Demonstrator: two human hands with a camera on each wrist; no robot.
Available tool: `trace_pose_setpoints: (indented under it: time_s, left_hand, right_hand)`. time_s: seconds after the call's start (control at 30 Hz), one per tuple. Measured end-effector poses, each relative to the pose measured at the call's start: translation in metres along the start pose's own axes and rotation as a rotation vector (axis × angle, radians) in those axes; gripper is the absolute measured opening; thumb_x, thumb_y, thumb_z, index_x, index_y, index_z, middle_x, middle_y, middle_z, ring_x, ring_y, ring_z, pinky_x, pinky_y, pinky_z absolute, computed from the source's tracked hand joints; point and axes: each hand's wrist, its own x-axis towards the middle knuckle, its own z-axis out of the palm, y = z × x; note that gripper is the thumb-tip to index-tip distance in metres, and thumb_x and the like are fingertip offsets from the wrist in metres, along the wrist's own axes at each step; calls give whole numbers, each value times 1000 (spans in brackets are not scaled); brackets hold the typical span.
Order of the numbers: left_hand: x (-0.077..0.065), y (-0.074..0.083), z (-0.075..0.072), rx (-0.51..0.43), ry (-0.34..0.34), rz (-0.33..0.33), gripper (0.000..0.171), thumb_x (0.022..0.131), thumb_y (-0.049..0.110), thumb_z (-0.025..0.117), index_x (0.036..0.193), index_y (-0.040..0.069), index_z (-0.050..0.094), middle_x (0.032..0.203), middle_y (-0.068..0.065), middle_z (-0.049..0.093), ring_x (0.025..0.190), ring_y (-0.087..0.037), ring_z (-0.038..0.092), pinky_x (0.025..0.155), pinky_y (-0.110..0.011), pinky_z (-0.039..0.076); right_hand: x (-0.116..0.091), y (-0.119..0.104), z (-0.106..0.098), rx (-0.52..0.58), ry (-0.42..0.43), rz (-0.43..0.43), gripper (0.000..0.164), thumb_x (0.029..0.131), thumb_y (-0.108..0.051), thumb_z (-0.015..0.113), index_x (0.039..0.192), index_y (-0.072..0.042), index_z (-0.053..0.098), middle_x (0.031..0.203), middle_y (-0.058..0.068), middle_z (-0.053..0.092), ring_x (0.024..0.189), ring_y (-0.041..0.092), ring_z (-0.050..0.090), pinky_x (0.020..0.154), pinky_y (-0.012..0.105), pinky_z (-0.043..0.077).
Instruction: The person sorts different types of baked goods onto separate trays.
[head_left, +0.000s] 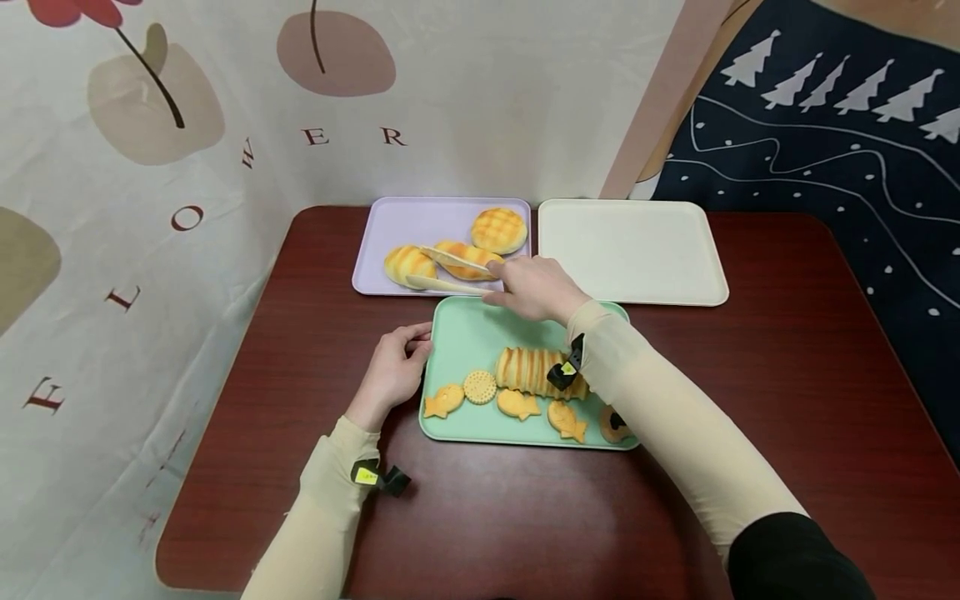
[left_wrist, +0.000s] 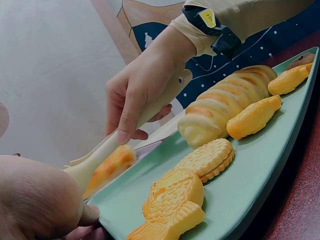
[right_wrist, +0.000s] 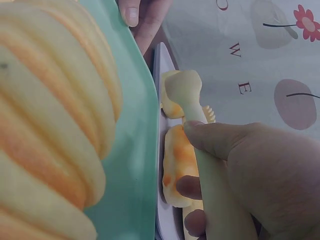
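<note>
Tongs [head_left: 450, 286], pale cream, are grasped in a person's right hand [head_left: 536, 287], thumb and fingers wrapped around the handles. Their two arms spread apart over a purple tray [head_left: 401, 221], with the tips on either side of the left bread roll [head_left: 401, 263]; whether they touch it is hard to tell. Beside that roll lies a longer roll [head_left: 477, 252], partly behind the tongs, and a round bun [head_left: 498, 231] sits at the back right. The left hand [head_left: 397, 362] grips the left edge of a green tray [head_left: 465, 325], thumb at the rim. On this nearer tray are a striped loaf [head_left: 521, 371], a round cookie [head_left: 480, 387], three fish-shaped biscuits [head_left: 444, 401] and a brown cookie [head_left: 611, 425], partly covered by the right sleeve [head_left: 667, 400]. A white tray [head_left: 633, 250] stands right of the purple one, on a dark red table [head_left: 487, 525].
</note>
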Motion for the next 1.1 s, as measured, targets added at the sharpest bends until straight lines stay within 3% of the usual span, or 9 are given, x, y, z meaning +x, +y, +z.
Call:
trace_pose_setpoints:
  time_s: [0.33, 0.63, 1.1]
  left_hand:
    - [0, 0, 0, -1, -1, 9, 34, 100, 8, 54, 133, 2, 59, 120, -14, 63, 104, -25, 61, 87, -40, 50]
    - [0, 2, -1, -1, 0, 14, 34, 100, 7, 55, 132, 1, 60, 117, -14, 65, 103, -25, 62, 88, -40, 50]
    - [-1, 1, -2, -4, -3, 9, 33, 100, 7, 54, 132, 1, 60, 116, -13, 65, 103, -25, 62, 88, -40, 50]
  right_hand:
    - [-5, 5, -1, -6, 17, -4, 44, 94, -49, 61, 122, -15, 62, 68, -4, 58, 59, 16, 56, 53, 38, 44]
    - [-2, 5, 2, -3, 15, -5, 40, 94, -48, 61, 116, -15, 62, 70, -5, 58, 61, 15, 56, 53, 37, 44]
    - [-4, 3, 2, -47, 52, -15, 50, 92, -48, 65, 130, -16, 58, 69, -4, 56, 59, 16, 53, 50, 36, 41]
